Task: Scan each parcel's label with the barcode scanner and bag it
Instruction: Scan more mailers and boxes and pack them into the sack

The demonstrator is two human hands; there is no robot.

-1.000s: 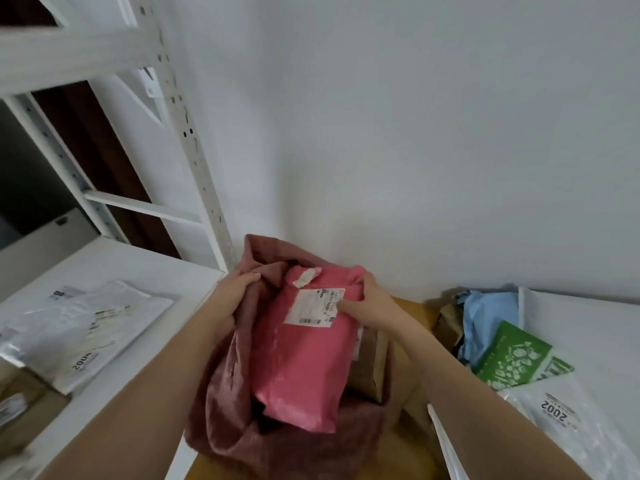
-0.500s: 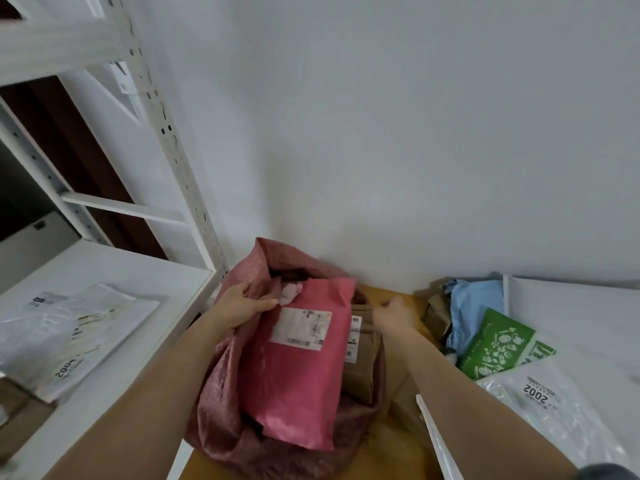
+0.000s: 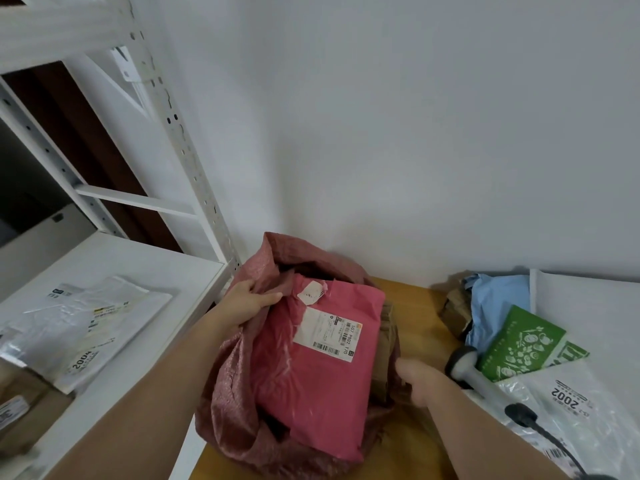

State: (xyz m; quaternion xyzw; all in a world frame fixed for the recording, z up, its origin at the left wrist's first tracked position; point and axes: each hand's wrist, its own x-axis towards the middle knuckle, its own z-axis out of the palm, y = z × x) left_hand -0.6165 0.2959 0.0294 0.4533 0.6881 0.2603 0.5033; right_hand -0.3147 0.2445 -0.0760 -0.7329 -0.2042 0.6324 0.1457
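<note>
The pink parcel [image 3: 322, 368] sits in the mouth of the dusky red sack [image 3: 235, 382] at the lower middle of the frame, label up, more than half of it showing above the sack's crumpled rim. A second ago the right hand [image 3: 415, 379] pinched the parcel's top edge; it has let go and now hovers low at the sack's right side, fingers loosely curled and holding nothing that I can see. The left hand [image 3: 247, 303] still grips the sack's rim at the upper left, keeping it open. To my eye this parcel is as good as bagged, with brown parcels [image 3: 386, 344] tucked beside it. The scanner [image 3: 467, 370] lies just right of the freed hand on the wooden desk [image 3: 415, 306], so that hand looks placed to reach for it.
</note>
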